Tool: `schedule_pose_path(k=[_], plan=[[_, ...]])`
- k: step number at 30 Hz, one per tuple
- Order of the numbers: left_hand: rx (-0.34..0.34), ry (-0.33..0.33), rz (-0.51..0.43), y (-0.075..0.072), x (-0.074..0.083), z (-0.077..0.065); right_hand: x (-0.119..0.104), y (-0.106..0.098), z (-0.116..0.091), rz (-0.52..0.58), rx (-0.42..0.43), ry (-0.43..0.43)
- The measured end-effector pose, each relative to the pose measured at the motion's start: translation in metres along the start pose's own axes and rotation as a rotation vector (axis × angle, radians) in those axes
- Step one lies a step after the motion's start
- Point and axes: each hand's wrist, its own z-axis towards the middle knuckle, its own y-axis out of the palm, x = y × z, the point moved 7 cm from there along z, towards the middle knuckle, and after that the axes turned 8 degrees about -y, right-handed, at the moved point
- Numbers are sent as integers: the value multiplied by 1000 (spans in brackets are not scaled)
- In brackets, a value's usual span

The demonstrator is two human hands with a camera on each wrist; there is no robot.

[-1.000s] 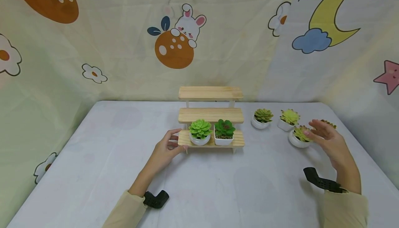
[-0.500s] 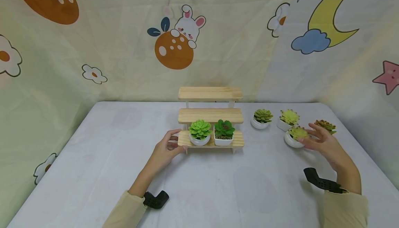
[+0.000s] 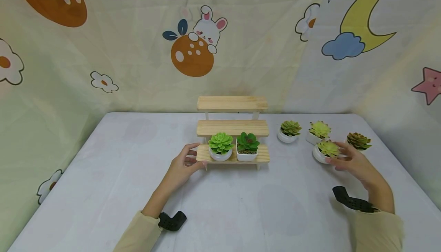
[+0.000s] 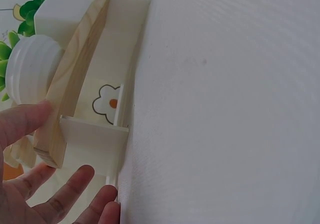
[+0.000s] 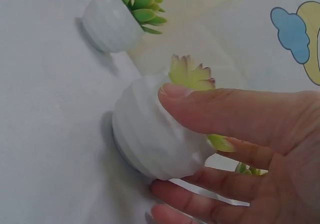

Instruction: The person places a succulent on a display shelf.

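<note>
At the left end of a three-tier wooden plant stand (image 3: 232, 127), my left hand (image 3: 184, 163) holds the lowest board (image 4: 75, 69), thumb on its front and fingers spread behind its end. Two potted succulents stand on that board: a light green one in a round pot (image 3: 221, 146) and a dark green one in a square pot (image 3: 247, 146). On the right, my right hand (image 3: 355, 164) grips a yellow-green succulent in a white round pot (image 5: 155, 126). Its thumb lies on the pot's near side, its fingers around the far side. The pot sits at the table surface.
Near the right hand are a green succulent in a round pot (image 3: 289, 131), a yellow-green one in a white pot (image 3: 318, 131) and a brownish one (image 3: 359, 141). A printed cloth backdrop (image 3: 138, 45) rises behind the white table (image 3: 224, 210).
My right hand has moved left and closed around the yellow-green succulent's pot, which has shifted slightly left. The left hand has stayed on the stand.
</note>
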Motion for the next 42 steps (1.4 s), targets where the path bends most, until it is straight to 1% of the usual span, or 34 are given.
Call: schedule_pose_path(k=[1,5,7,12,17,24,27,32,36,42], plan=[[0,1,0,0,0,0,-5,1,-2,-8,9,12],[1,0,0,0,0,0,7,2,2,-19,35,43],[1,-1,1,0,0,0,8,3,2,-30,31,67],[1,-1,1,0,0,0,-1,6,-1,-53,-7,85],[1,-5,5,0,0,0,-7,7,-3,-73,-1,90],[0,-2,-3,0,-1,1,-6,7,-3,-105,13,121],[0,-1,-4,0,-1,1,-6,6,-3,-133,24,113],[0,2,-3,0,0,1,-11,6,-2,-142,31,78],[3,6,-2,0,0,0,-18,4,-2,-138,41,36],[5,6,-3,0,0,0,-31,1,-2,-127,67,16]])
